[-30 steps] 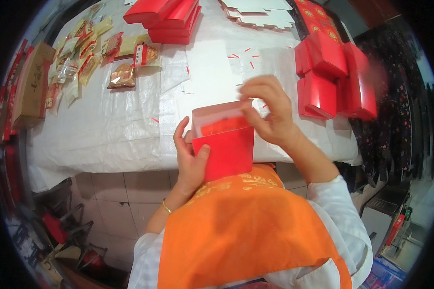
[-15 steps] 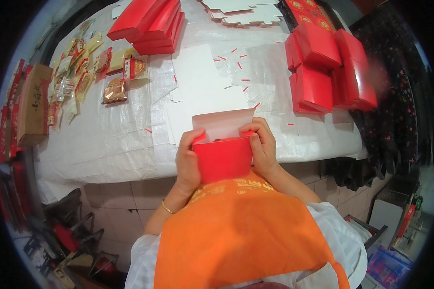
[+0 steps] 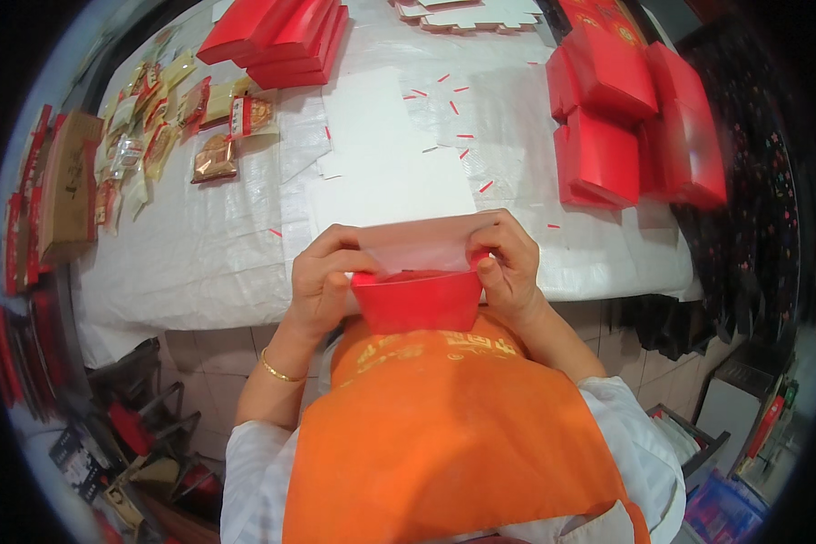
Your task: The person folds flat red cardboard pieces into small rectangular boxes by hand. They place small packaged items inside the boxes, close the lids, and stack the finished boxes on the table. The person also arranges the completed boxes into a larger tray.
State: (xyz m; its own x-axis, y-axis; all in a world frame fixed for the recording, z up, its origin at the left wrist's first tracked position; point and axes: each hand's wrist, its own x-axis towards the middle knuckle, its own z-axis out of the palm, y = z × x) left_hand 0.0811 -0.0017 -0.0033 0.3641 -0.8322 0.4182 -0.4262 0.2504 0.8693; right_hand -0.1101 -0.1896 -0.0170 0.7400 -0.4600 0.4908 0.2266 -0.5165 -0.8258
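Note:
A small red cardboard box [image 3: 417,306] is held close against my orange apron, its pale-lined lid flap raised on the far side. My left hand [image 3: 322,279] grips its left upper corner, fingers curled over the flap's end and the side tab. At the right corner my right hand [image 3: 510,263] pinches the other side tab between thumb and fingers. The box's inside is mostly hidden from me. Just beyond it, flat white card sheets [image 3: 372,172] lie on the table.
Finished red boxes [image 3: 603,154] are stacked at the right, with more red boxes [image 3: 286,41] at the far left. Wrapped snacks [image 3: 216,156] lie scattered on the left near a brown carton [image 3: 68,186]. Small red paper strips [image 3: 486,187] dot the white table cover [image 3: 218,263].
My left hand has shifted left and lifted, its fingers now reaching over the flap's end. My right hand has moved slightly right. The box's front looks shorter, as if tilted.

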